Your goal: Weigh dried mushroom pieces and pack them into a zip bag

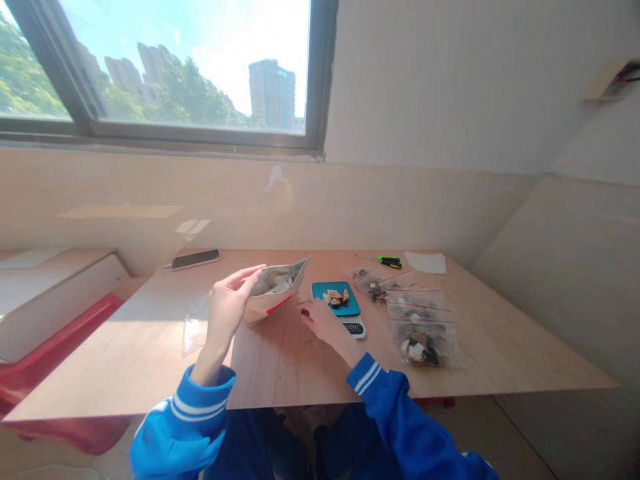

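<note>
My left hand (227,307) grips the rim of an open clear zip bag (274,293) holding pale and dark pieces, tilted up off the wooden table (150,333). My right hand (320,321) rests on the table just right of the bag, fingers curled toward the bag's mouth; whether it holds a piece I cannot make out. Right beside it stands a small scale with a blue platform (336,299) carrying a few brown and pale pieces.
Several filled zip bags (420,323) lie to the right of the scale. A green-handled tool (387,261) and white paper (426,262) lie at the back right, a phone (195,259) at the back left. An empty clear bag (193,327) lies left. A red seat (55,347) stands left of the table.
</note>
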{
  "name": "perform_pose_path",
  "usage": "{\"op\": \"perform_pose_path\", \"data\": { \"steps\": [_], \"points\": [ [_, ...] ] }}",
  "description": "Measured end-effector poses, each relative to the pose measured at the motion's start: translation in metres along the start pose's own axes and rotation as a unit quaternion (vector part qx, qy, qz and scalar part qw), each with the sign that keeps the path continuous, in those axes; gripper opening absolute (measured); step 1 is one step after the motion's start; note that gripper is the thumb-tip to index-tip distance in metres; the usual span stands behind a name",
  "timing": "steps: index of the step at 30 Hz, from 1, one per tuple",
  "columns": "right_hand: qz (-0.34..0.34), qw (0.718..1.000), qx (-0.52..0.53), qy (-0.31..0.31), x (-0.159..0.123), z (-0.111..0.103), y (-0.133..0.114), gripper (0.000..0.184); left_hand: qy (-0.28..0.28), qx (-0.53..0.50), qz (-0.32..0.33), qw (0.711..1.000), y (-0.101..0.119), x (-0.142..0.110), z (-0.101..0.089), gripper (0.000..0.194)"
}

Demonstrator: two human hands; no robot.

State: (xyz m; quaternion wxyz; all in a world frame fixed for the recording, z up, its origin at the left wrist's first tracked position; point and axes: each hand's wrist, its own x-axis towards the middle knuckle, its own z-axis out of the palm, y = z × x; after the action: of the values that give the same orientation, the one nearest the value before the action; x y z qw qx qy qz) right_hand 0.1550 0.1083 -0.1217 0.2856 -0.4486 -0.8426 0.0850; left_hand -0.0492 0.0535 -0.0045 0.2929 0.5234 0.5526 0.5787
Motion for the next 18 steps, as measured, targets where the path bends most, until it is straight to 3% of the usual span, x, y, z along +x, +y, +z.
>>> {"op": "perform_pose_path", "data": {
  "steps": [6,11,15,18],
  "points": [
    [0.073,0.997,-0.019,0.028,0.011,-0.055,0.051,0.019,0.004,0.001,0.005,1.000,-0.002,-0.001,0.005,0.035],
    [0.097,0.995,-0.024,0.018,0.018,-0.061,0.079,0.009,-0.033,0.020,0.007,0.999,-0.004,-0.007,0.014,0.034],
    [0.082,0.995,-0.011,0.057,0.016,-0.065,0.063,0.015,-0.031,0.021,0.001,0.999,-0.003,-0.015,0.018,0.034],
    [0.074,0.987,0.038,0.137,0.009,-0.088,0.025,0.025,-0.044,0.025,-0.020,0.999,-0.002,-0.023,0.021,0.033]
  ]
}}
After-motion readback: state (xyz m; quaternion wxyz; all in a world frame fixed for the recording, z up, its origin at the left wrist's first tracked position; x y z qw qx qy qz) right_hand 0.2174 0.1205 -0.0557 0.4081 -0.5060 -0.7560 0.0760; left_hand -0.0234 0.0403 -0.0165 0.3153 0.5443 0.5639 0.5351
